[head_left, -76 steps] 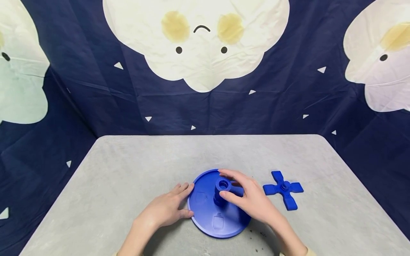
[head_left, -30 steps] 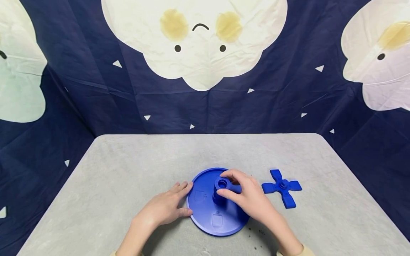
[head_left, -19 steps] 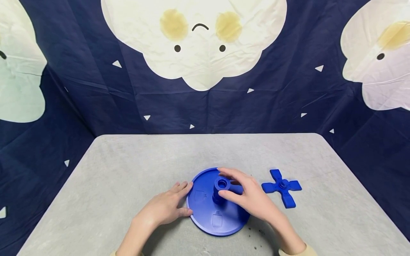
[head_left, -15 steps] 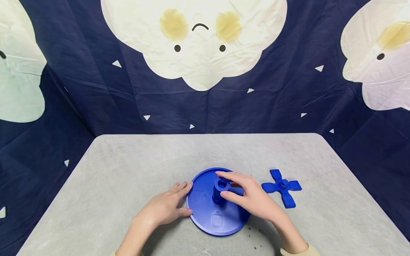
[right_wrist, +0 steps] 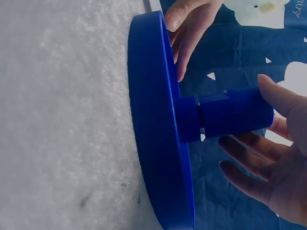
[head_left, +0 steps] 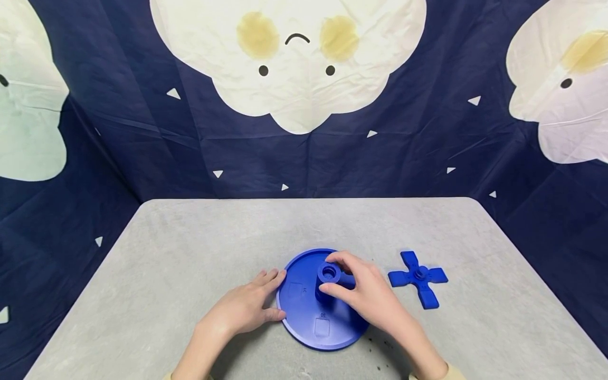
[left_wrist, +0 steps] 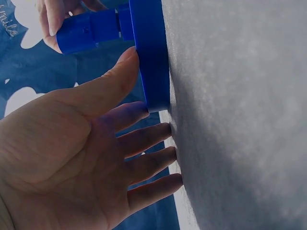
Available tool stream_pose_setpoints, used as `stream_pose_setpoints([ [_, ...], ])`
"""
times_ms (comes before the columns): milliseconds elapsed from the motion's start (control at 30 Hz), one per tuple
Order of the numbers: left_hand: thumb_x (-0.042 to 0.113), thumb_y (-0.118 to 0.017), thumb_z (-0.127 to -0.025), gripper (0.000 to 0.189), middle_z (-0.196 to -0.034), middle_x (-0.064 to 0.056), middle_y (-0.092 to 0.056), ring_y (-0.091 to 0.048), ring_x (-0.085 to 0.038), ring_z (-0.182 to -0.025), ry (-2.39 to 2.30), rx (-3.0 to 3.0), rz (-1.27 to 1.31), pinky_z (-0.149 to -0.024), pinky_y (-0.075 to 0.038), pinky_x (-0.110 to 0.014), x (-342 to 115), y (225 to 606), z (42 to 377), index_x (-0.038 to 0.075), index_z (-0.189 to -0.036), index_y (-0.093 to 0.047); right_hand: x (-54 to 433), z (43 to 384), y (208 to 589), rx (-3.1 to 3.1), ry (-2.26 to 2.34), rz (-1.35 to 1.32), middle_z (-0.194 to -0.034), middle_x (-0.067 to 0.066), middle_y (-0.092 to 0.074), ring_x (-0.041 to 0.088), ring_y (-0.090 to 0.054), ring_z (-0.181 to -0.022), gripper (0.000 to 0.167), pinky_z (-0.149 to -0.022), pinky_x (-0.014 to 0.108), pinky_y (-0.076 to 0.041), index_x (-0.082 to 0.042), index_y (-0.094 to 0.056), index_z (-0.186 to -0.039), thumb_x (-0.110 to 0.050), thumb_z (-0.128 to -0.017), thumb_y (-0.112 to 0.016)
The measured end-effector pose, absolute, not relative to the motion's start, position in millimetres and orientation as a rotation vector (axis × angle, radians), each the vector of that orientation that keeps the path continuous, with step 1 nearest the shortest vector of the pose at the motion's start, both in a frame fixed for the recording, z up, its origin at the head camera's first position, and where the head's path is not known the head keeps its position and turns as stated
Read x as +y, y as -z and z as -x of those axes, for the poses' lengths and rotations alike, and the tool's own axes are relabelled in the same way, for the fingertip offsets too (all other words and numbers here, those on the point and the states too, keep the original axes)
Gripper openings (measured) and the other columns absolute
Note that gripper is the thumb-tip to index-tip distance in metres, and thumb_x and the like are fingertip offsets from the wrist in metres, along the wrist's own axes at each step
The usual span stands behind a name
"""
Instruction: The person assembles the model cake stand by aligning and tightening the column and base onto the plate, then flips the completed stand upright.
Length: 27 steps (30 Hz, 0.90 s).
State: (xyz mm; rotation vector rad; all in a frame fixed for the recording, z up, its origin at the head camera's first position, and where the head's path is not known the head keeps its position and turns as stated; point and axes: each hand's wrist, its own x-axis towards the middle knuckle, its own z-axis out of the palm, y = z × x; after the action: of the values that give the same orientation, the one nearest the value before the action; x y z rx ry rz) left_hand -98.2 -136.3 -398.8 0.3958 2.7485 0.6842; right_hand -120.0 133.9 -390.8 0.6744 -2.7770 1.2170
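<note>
A round blue disc [head_left: 304, 319] with a raised rim lies on the table. From its middle stands a short hollow blue tube [right_wrist: 235, 112], upright, with a narrow gap showing between it and the collar on the disc. My right hand [head_left: 375, 295] pinches the tube's upper end between thumb and index finger; the other fingers are spread below, off the tube. With fingers extended, my left hand [head_left: 244, 309] rests at the disc's left side. Its thumb [left_wrist: 125, 60] and index finger touch the rim, while the other fingertips meet the table.
A blue four-armed cross piece [head_left: 421, 274] with a threaded stub at its centre lies to the right of the disc. Small dark specks [head_left: 370, 343] dot the grey table [head_left: 214, 237] near the right wrist. A dark blue cloth [head_left: 256, 153] with white clouds hangs behind.
My right fingers spread away from the tube's top about half a second ago and now pinch it again, wrist turned slightly. The left hand, disc and cross piece stay put.
</note>
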Motion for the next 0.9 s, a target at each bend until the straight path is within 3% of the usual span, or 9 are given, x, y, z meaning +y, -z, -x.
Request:
stream_pose_setpoints([
  [233, 0.044, -0.080, -0.086, 0.083, -0.163, -0.012, -0.043, -0.035, -0.040, -0.154, -0.683, 2.745, -0.390, -0.120, -0.035, -0.064, -136.2, 398.0, 97.9, 0.015, -0.156, -0.046, 138.3, 120.9, 388.8, -2.762, -1.281, -0.781, -0.138, -0.006, -0.068, 0.013, -0.065, -0.126, 0.058, -0.104, 0.044, -0.057, -0.037, -0.052, -0.146, -0.043, -0.093, -0.075],
  [433, 0.042, -0.080, -0.086, 0.083, -0.163, -0.013, -0.044, -0.035, -0.041, -0.154, -0.690, 2.750, -0.395, -0.120, -0.035, -0.065, -136.3, 398.2, 98.0, 0.014, -0.156, -0.046, 146.2, 123.5, 384.8, -2.783, -1.388, -0.966, -0.151, -0.010, -0.057, 0.015, -0.055, -0.140, 0.046, -0.112, 0.048, -0.051, -0.039, -0.051, -0.149, -0.037, -0.104, -0.061],
  [633, 0.043, -0.080, -0.086, 0.083, -0.163, -0.012, -0.044, -0.035, -0.040, -0.154, -0.687, 2.749, -0.391, -0.120, -0.035, -0.065, -136.3, 397.7, 97.7, 0.015, -0.156, -0.046, 148.4, 124.3, 384.8, -2.840, -1.376, -0.999, -0.151, -0.009, -0.057, 0.016, -0.054, -0.141, 0.042, -0.113, 0.050, -0.049, -0.040, -0.051, -0.148, -0.036, -0.106, -0.056],
  [900, 0.043, -0.080, -0.086, 0.083, -0.163, -0.013, -0.044, -0.036, -0.041, -0.154, -0.694, 2.749, -0.396, -0.119, -0.036, -0.065, -136.8, 397.8, 98.3, 0.014, -0.156, -0.046, 145.1, 124.1, 385.2, -2.827, -1.428, -0.870, -0.142, -0.005, -0.064, 0.019, -0.061, -0.133, 0.040, -0.109, 0.051, -0.053, -0.036, -0.057, -0.140, -0.041, -0.101, -0.064],
])
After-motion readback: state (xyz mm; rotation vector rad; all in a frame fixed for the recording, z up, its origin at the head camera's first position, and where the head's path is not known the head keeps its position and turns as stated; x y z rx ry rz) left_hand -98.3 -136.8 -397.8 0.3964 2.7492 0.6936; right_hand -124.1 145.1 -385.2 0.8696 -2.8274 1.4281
